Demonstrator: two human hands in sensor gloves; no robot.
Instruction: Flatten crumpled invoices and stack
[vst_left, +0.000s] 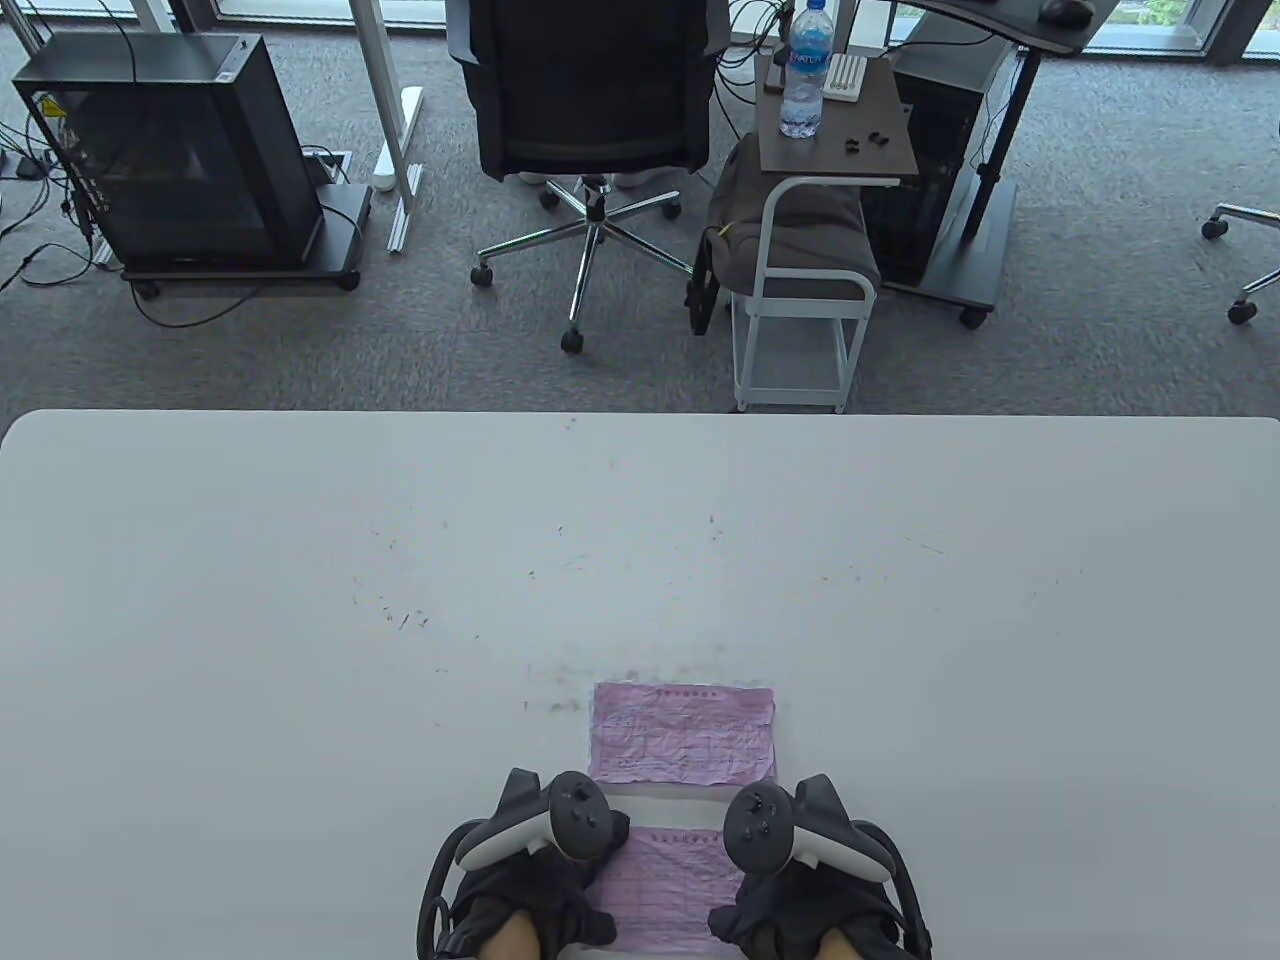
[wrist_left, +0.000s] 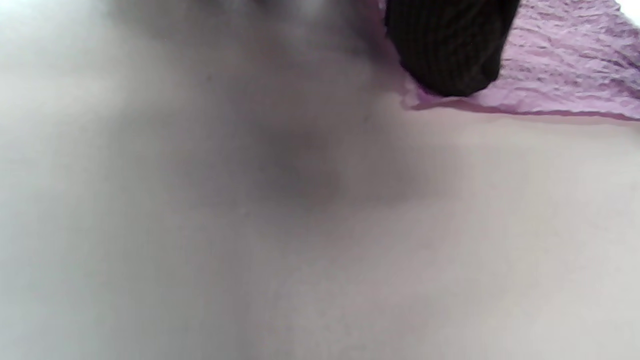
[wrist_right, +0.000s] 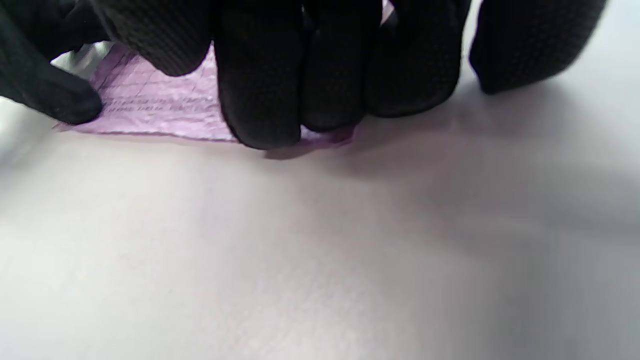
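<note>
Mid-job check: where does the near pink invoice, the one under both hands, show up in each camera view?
Table view: near pink invoice at bottom centre, between the left hand and right hand, with the far invoice just beyond it.
Left wrist view: top right, a gloved fingertip on its corner.
Right wrist view: top left, under the fingers.
Shared landmark: the white table.

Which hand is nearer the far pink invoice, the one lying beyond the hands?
Roughly level, no clear winner. The left hand and right hand both rest on the near invoice, each just short of a near corner of the far invoice.
</note>
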